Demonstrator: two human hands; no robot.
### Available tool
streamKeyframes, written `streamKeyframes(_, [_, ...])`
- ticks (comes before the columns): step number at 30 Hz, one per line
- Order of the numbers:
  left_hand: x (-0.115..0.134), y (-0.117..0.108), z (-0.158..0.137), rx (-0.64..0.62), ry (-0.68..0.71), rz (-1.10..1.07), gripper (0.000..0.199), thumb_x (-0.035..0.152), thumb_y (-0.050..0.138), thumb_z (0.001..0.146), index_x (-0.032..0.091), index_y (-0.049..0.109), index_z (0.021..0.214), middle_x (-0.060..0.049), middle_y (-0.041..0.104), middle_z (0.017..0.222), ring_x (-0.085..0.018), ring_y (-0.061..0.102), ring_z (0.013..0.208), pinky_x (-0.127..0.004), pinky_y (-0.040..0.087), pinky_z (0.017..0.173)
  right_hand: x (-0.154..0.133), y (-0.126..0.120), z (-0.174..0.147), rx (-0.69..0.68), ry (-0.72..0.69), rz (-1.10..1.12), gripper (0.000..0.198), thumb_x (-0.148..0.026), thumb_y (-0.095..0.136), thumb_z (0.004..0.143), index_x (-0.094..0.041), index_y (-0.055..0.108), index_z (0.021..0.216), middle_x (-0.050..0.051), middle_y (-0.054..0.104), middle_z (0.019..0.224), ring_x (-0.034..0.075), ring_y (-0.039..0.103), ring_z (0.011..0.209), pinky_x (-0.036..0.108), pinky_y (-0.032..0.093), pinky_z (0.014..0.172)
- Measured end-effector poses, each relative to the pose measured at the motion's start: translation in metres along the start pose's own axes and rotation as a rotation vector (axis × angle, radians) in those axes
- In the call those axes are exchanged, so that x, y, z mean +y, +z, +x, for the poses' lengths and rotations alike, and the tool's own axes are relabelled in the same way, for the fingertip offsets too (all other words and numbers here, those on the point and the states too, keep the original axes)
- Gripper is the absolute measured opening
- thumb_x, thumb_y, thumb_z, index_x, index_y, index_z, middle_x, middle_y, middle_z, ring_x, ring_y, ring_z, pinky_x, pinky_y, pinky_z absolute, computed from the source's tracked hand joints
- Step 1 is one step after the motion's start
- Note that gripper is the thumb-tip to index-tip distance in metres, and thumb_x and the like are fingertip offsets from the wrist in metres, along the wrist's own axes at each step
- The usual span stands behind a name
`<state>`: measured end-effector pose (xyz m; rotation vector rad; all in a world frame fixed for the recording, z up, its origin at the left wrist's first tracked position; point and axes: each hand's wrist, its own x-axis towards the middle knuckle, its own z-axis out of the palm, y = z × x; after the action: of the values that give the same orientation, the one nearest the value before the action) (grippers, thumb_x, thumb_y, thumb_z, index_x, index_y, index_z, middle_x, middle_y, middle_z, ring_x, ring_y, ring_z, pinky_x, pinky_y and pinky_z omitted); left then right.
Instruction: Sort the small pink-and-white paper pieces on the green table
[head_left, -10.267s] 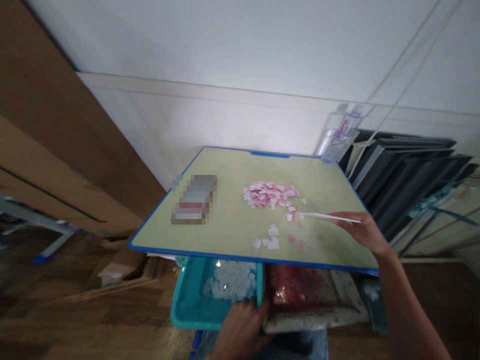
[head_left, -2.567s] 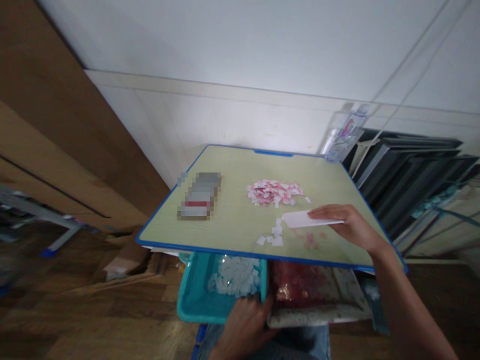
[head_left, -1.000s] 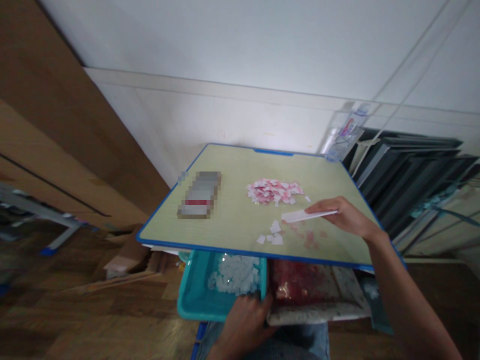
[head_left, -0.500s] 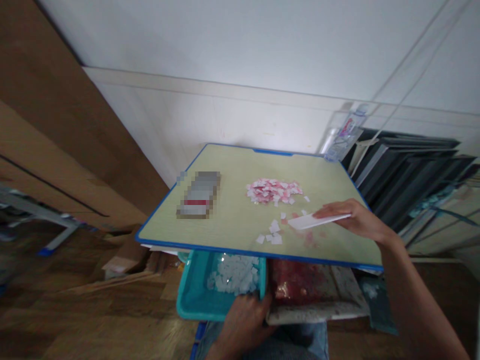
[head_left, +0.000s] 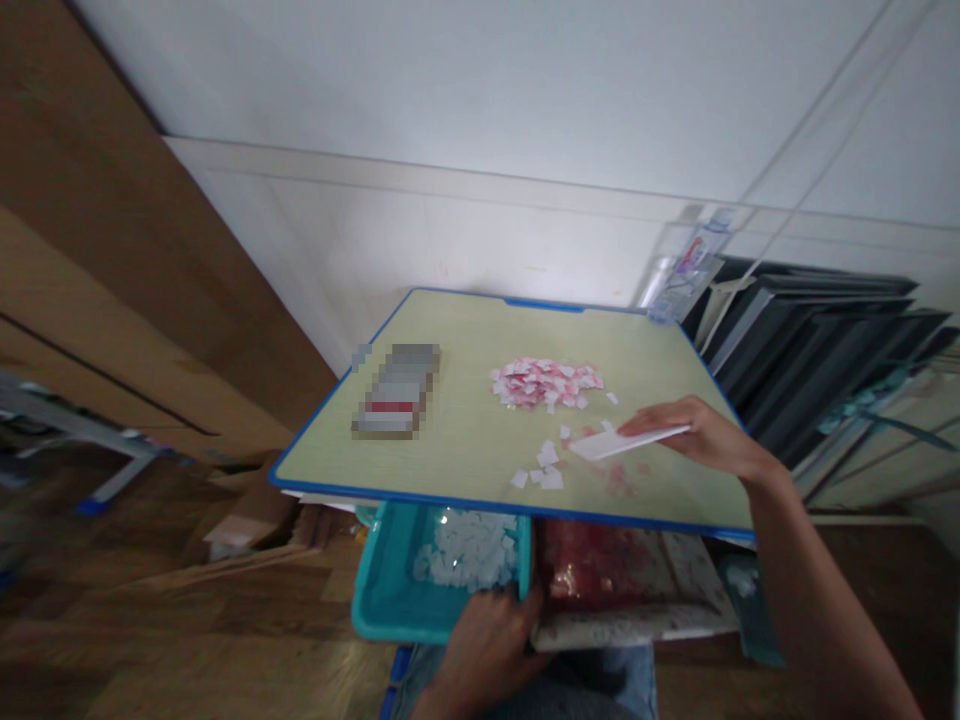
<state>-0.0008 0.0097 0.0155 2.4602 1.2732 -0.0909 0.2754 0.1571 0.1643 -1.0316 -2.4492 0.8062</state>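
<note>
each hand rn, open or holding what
Left hand: curled at the teal basin; grip cannot be told.
Right hand: closed, holding a flat white piece.

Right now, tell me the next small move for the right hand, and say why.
I'd probably nudge the card slightly left to meet the loose square: the right hand holds the card, its free end points that way, and the square lies close to that end, apart from the pink pile.
</note>
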Motion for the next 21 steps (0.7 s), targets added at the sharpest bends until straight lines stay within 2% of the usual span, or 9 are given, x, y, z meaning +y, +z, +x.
streamKeyframes(8, [-0.001,0.005,-0.001,0.009,-0.005,0.009,0.036,0.043,0.048,0.080,0.020,0.046,0.108,-0.007,0.059,0.078,-0.027,0.054,0.070,-0.033,0.040,0.059,0.012,0.010,0.016,-0.008,-0.003,0.041,0.028,-0.031,0.047,0.080,-0.016,0.066,0.095,0.010,0.067,0.093,0.021,0.061,0.086,0.031,0.047,0.077])
streamKeyframes(12, [-0.001,0.004,0.000,0.000,0.001,0.006,0.040,0.042,0.049,0.080,0.019,0.045,0.111,-0.007,0.059,0.077,-0.027,0.054,0.071,-0.033,0.040,0.059,0.009,0.005,0.010,-0.066,0.005,0.074,0.031,-0.032,0.045,0.081,-0.013,0.066,0.095,0.012,0.066,0.094,0.022,0.061,0.087,0.029,0.046,0.077])
streamKeyframes(16, [-0.001,0.002,-0.001,0.006,0.003,-0.010,0.036,0.041,0.049,0.080,0.019,0.046,0.108,-0.007,0.059,0.079,-0.026,0.054,0.071,-0.032,0.039,0.060,0.002,-0.005,-0.004,-0.127,0.001,0.080,0.031,-0.036,0.047,0.080,-0.017,0.066,0.095,0.009,0.067,0.094,0.022,0.061,0.087,0.031,0.045,0.079])
streamKeyframes(21, [-0.001,0.003,-0.001,0.003,0.004,0.004,0.035,0.042,0.048,0.080,0.019,0.046,0.106,-0.008,0.059,0.079,-0.027,0.054,0.071,-0.033,0.040,0.059,-0.006,-0.005,-0.005,-0.052,-0.011,0.060,0.032,-0.036,0.047,0.080,-0.016,0.066,0.095,0.010,0.066,0.095,0.023,0.060,0.089,0.034,0.045,0.079])
